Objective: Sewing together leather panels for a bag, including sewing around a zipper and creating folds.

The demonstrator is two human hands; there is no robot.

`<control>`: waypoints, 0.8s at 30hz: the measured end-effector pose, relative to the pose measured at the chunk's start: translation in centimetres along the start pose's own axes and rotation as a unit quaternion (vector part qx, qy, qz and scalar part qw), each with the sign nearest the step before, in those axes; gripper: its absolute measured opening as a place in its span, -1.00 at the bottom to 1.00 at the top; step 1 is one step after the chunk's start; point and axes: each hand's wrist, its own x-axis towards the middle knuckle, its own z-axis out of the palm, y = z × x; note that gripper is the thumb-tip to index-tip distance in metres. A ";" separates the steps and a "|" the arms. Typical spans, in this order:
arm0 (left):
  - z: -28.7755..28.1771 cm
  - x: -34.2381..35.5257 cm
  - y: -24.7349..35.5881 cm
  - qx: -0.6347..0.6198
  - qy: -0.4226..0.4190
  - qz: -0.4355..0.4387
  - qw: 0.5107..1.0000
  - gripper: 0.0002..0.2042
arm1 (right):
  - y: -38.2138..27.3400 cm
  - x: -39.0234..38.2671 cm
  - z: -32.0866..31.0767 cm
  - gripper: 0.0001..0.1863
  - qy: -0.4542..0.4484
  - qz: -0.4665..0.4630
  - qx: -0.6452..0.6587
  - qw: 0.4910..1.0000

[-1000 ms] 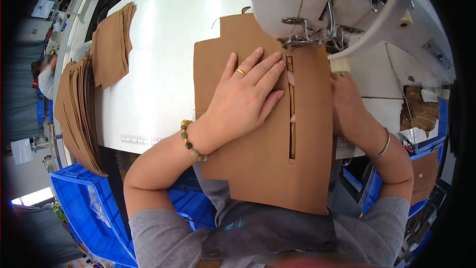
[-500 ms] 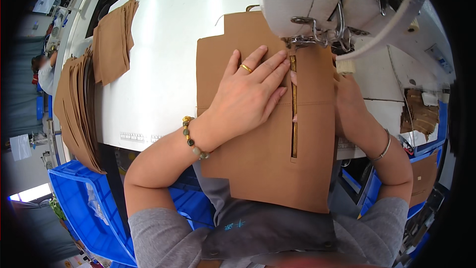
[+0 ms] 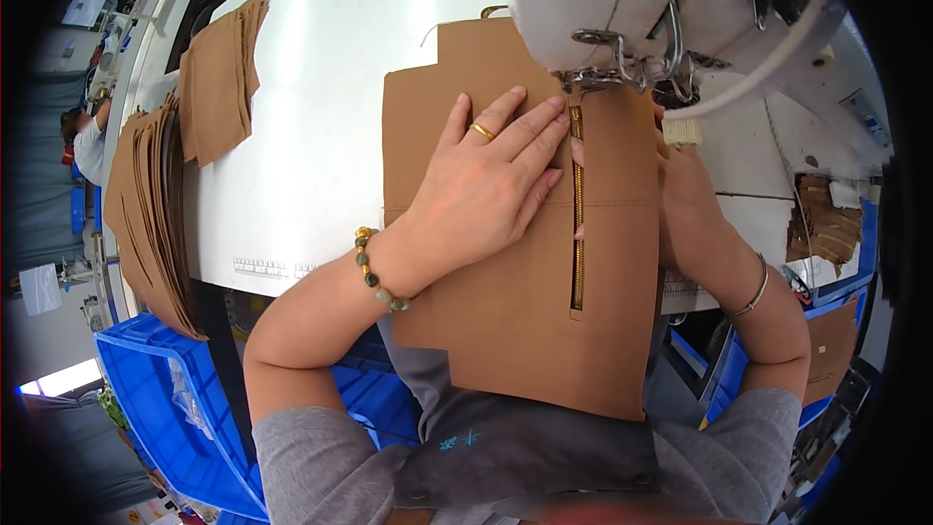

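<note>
A flat panel of smooth brown leather-like material (image 3: 505,331), with notched corners on its left side, lies under the sewing machine, its far part on the table and its near end reaching past the table edge over the person's lap. A narrow slot framing a brass-toothed zipper (image 3: 579,267) runs lengthwise in its right half, its long axis pointing away from the person, the far end just short of the metal presser foot (image 3: 573,87) below the bulky white machine head (image 3: 593,0).

The left hand (image 3: 494,170) rests palm down on the panel, left of the slot; its fingers lie extended, slightly spread, the nearest fingertips just beside the zipper's far end. The right hand (image 3: 688,185) is at the panel's right edge, its fingers passing underneath; skin shows through the slot in two spots. From here I cannot tell whether that hand grips anything. The left hand looks nearer the presser foot.

Leftward, a broad stretch of glossy white tabletop (image 3: 311,78) separates the panel from a tall fanned stack of brown pieces (image 3: 146,219) and a smaller brown pile (image 3: 220,87). On the right, the machine's body leaves tighter room. A blue plastic crate (image 3: 160,355) stands below the table's left side.
</note>
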 end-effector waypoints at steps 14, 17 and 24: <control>-0.7 0.9 -0.1 0.027 -0.008 0.012 1.000 -0.59 | -0.2 0.0 -0.4 -0.43 -0.007 0.017 0.023 1.000; -0.6 1.3 0.0 0.033 0.011 0.025 0.999 -0.63 | -0.2 0.1 -1.0 -0.43 -0.055 0.085 0.119 0.988; -0.5 1.6 0.2 0.040 0.022 0.019 0.999 -0.68 | 0.6 0.4 -2.2 -0.62 -0.032 0.044 0.094 0.994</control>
